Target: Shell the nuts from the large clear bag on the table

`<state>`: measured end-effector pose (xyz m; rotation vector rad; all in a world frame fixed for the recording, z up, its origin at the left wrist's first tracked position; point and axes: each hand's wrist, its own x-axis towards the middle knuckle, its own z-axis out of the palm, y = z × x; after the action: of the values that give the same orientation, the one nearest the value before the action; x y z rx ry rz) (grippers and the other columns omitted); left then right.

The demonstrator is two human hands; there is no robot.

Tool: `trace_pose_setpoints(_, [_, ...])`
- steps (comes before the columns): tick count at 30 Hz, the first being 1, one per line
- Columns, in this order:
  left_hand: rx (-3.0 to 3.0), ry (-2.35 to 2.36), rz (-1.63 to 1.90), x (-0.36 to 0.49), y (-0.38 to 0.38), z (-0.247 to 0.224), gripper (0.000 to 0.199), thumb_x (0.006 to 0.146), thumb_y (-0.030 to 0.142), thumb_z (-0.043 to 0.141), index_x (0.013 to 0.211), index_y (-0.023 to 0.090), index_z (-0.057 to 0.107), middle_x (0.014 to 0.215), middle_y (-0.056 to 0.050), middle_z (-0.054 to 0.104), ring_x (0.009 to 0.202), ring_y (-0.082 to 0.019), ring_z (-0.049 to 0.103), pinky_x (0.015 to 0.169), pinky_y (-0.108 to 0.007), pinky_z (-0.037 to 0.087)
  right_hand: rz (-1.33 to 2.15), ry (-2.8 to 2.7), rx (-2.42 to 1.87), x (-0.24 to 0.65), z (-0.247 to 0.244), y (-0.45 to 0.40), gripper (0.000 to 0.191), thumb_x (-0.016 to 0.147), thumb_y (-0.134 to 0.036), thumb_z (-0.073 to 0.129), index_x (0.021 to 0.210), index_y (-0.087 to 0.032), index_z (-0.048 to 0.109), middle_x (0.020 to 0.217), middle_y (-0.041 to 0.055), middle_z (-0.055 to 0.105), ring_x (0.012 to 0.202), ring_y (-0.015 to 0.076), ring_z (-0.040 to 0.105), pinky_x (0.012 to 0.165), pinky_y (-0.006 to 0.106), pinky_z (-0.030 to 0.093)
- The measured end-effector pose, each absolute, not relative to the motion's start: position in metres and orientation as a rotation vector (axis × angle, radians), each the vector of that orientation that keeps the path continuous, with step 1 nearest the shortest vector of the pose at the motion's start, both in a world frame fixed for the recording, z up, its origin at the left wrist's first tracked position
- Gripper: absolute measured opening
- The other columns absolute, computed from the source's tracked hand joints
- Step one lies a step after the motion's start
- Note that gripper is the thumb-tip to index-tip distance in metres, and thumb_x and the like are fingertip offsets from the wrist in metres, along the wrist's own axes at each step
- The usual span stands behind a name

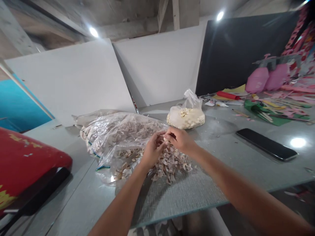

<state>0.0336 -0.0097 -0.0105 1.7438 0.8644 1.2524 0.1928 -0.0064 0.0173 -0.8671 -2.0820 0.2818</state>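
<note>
My left hand point(154, 148) and my right hand point(180, 139) meet above a heap of papery skins. Pinched between their fingertips is a small whitish piece point(165, 139) that looks like a garlic clove, partly hidden by the fingers. Beneath and around the hands lies the heap of curled, greyish-pink skins point(172, 164). To the left, a large clear plastic bag point(118, 129) full of similar material lies on its side, its mouth towards me with brownish pieces inside. Just beyond my hands stands a smaller clear bag point(186, 118) of pale cream cloves.
A black phone point(267, 144) lies to the right on the grey table point(221, 167). A red case-like object point(31, 164) occupies the left. Pink bottles point(258, 80), green paper point(278, 119) and craft scraps lie at the far right. White boards point(162, 65) lean behind.
</note>
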Motion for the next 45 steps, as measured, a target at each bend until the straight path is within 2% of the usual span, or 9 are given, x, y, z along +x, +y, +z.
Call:
trace_pose_setpoints(4, [1.61, 0.802, 1.308, 0.037, -0.01, -0.009, 0.031, 0.07, 0.039, 0.067, 0.082, 0.015, 0.051, 0.065, 0.002, 0.055, 0.057, -0.008, 0.052, 0.056, -0.021, 0.042, 0.173, -2.094, -0.932, 0.191, 0.019, -0.008, 0.018, 0.09, -0.029, 0.039, 0.084, -0.017, 0.05, 0.075, 0.0019, 0.06, 0.066, 0.012, 0.052, 0.058, 0.022, 0.03])
trace_pose_setpoints(8, [1.555, 0.761, 1.209, 0.038, -0.012, -0.007, 0.033, 0.071, 0.042, 0.066, 0.08, 0.016, 0.048, 0.059, 0.004, 0.053, 0.049, -0.007, 0.05, 0.05, -0.02, 0.041, -0.115, -2.291, -0.954, 0.198, 0.023, -0.008, 0.021, 0.09, -0.028, 0.037, 0.08, -0.017, 0.051, 0.075, 0.0033, 0.059, 0.066, 0.0134, 0.05, 0.056, 0.024, 0.024])
trace_pose_setpoints(13, [1.484, 0.626, 1.113, 0.039, -0.015, -0.007, 0.027, 0.076, 0.038, 0.062, 0.079, 0.016, 0.046, 0.058, 0.005, 0.053, 0.046, -0.007, 0.049, 0.05, -0.021, 0.043, -0.099, -2.336, -0.975, 0.2, 0.018, -0.006, 0.025, 0.091, -0.029, 0.032, 0.08, -0.017, 0.051, 0.066, 0.0023, 0.056, 0.059, 0.0135, 0.047, 0.054, 0.025, 0.022])
trace_pose_setpoints(26, [1.257, 0.468, 1.159, 0.043, -0.021, 0.0, 0.019, 0.077, 0.031, 0.061, 0.08, 0.017, 0.049, 0.061, 0.004, 0.049, 0.049, -0.006, 0.045, 0.053, -0.021, 0.042, 0.313, -1.882, -1.044, 0.176, 0.002, -0.003, 0.034, 0.092, -0.032, 0.025, 0.065, -0.019, 0.042, 0.057, 0.0003, 0.049, 0.054, 0.013, 0.046, 0.054, 0.025, 0.031])
trace_pose_setpoints(30, [1.216, 0.472, 1.237, 0.04, -0.02, 0.004, 0.021, 0.074, 0.032, 0.065, 0.081, 0.017, 0.052, 0.069, 0.002, 0.053, 0.058, -0.007, 0.05, 0.057, -0.019, 0.041, 0.603, -1.816, -0.89, 0.181, 0.006, -0.002, 0.036, 0.093, -0.04, 0.025, 0.076, -0.019, 0.048, 0.057, -0.0021, 0.05, 0.05, 0.0108, 0.045, 0.051, 0.022, 0.034])
trace_pose_setpoints(33, [1.209, 0.516, 1.262, 0.036, -0.02, 0.006, 0.024, 0.071, 0.033, 0.068, 0.086, 0.019, 0.055, 0.079, 0.001, 0.056, 0.064, -0.008, 0.052, 0.061, -0.021, 0.044, 0.532, -1.827, -0.81, 0.189, 0.012, -0.004, 0.027, 0.089, -0.04, 0.037, 0.092, -0.018, 0.053, 0.071, 0.0, 0.056, 0.06, 0.0112, 0.05, 0.057, 0.022, 0.037])
trace_pose_setpoints(37, [1.264, 0.626, 1.331, 0.034, -0.016, 0.005, 0.031, 0.07, 0.035, 0.067, 0.096, 0.02, 0.058, 0.08, 0.001, 0.055, 0.066, -0.008, 0.051, 0.064, -0.022, 0.045, 0.452, -1.834, -0.829, 0.195, 0.016, -0.007, 0.03, 0.088, -0.04, 0.041, 0.077, -0.016, 0.055, 0.069, 0.0015, 0.054, 0.067, 0.0126, 0.05, 0.062, 0.023, 0.039])
trace_pose_setpoints(42, [1.478, 0.858, 1.408, 0.033, -0.011, 0.002, 0.037, 0.065, 0.035, 0.071, 0.093, 0.016, 0.056, 0.07, 0.002, 0.055, 0.061, -0.008, 0.049, 0.06, -0.021, 0.043, 0.901, -1.723, -0.753, 0.191, 0.012, -0.004, 0.033, 0.083, -0.044, 0.048, 0.101, -0.017, 0.052, 0.066, -0.0024, 0.052, 0.049, 0.0082, 0.047, 0.048, 0.021, 0.041])
trace_pose_setpoints(45, [1.618, 0.937, 1.439, 0.031, -0.011, 0.0, 0.032, 0.063, 0.034, 0.073, 0.08, 0.015, 0.054, 0.067, 0.002, 0.055, 0.058, -0.008, 0.049, 0.056, -0.02, 0.041, 1.176, -1.685, -0.675, 0.187, 0.009, -0.002, 0.031, 0.079, -0.044, 0.053, 0.092, -0.016, 0.057, 0.063, -0.0018, 0.053, 0.05, 0.0091, 0.051, 0.047, 0.022, 0.044])
